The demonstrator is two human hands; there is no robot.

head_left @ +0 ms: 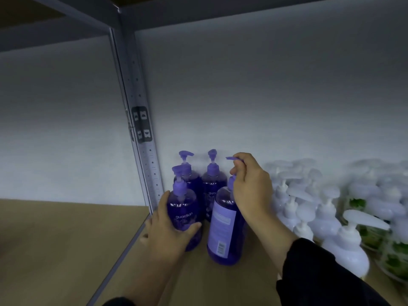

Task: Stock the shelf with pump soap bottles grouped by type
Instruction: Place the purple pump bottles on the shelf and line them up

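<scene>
Several purple pump soap bottles stand in the shelf's left corner. My left hand (166, 228) wraps the body of the front left purple bottle (184, 208), whose "guardian" label faces me. My right hand (249, 184) pinches the pump head of the front right purple bottle (225, 228), which shows its pale back label and barcode. Two more purple bottles (213, 184) stand behind them against the back wall. To the right is a group of white pump bottles (348, 248), then green ones (395, 259) at the far right.
A grey metal upright (141, 120) with holes divides this bay from the brown shelf board (55, 239) on the left. The white back wall (265, 96) rises behind the bottles. Bare board lies in front of the purple bottles.
</scene>
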